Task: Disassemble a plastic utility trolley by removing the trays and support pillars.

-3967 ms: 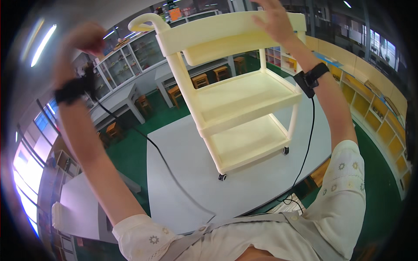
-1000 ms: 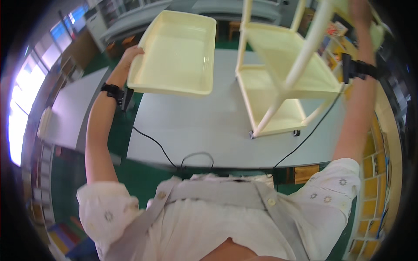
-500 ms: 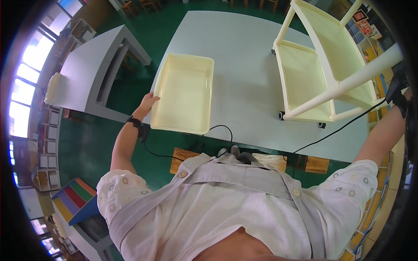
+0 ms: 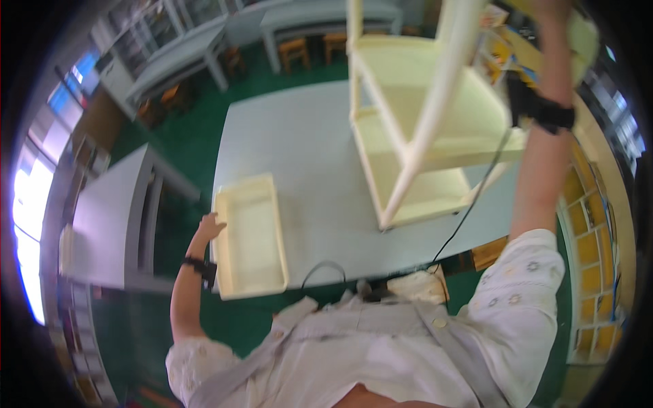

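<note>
A cream plastic tray point(image 4: 250, 238), rectangular with raised walls, lies on the near left part of the grey table point(image 4: 309, 143). My left hand point(image 4: 212, 227) grips its left rim, thumb over the edge. On the table's right side stands a cream trolley point(image 4: 415, 156) with stacked shelves and round posts. My right hand point(image 4: 552, 9) reaches up to its top right part, next to a shelf cut off by the frame. Motion smears that hand, so its fingers cannot be made out. Both wrists wear black bands, with a black cable near the right one.
A second grey table point(image 4: 109, 211) stands to the left. Farther back are more grey tables point(image 4: 326, 13) and wooden stools point(image 4: 294, 53). Yellow-backed shelving point(image 4: 592, 272) lines the right side. A wooden stool point(image 4: 422, 282) sits at the near table edge. The black cable point(image 4: 476, 200) hangs before the trolley.
The view has tilted up, showing more of the room. My right hand has risen from the right edge to the trolley's top. My left hand stays at the tray's left rim.
</note>
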A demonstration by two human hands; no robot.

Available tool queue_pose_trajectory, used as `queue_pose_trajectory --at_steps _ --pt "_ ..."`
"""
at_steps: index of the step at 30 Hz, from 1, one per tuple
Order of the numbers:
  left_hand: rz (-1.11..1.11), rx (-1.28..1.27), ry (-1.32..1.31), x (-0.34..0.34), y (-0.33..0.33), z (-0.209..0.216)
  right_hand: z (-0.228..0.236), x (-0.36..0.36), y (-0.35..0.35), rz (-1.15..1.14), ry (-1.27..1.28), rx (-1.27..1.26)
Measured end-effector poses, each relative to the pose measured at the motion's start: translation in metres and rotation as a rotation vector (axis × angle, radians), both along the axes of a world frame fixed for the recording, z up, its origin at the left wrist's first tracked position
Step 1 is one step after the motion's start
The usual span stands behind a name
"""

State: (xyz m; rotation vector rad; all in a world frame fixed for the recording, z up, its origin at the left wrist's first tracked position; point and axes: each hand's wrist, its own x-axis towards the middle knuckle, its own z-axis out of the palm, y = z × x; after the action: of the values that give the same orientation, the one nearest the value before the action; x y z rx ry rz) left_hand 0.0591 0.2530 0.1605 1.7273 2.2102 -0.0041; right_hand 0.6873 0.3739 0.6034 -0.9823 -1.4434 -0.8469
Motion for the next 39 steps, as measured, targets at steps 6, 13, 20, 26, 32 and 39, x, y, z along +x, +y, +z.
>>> queue_pose_trajectory --at_steps 6,13,20,26,32,39 --pt "-0.555 0.898 -0.549 0.163 0.045 0.252 0.002 -0.099 -0.030 0.090 -0.206 0.450" --pt "-0.744 1.375 -0.705 0.293 0.058 0.427 0.004 -0.143 -0.078 0.250 -0.167 0.235" --pt "-0.390 1.340 -0.995 0.321 0.061 0.388 -0.019 -0.023 -0.096 0.419 0.151 0.460" --pt "-0.686 0.905 -1.309 0.326 0.060 0.371 -0.075 0.039 -0.066 0.979 0.910 -0.354" --pt "-0.780 0.900 -1.515 0.333 0.063 0.368 -0.075 0.059 -0.057 1.445 0.723 -0.541" --pt "-0.663 0.863 -1.545 0.335 0.065 0.367 -0.078 0.054 -0.055 1.658 0.592 -0.642"
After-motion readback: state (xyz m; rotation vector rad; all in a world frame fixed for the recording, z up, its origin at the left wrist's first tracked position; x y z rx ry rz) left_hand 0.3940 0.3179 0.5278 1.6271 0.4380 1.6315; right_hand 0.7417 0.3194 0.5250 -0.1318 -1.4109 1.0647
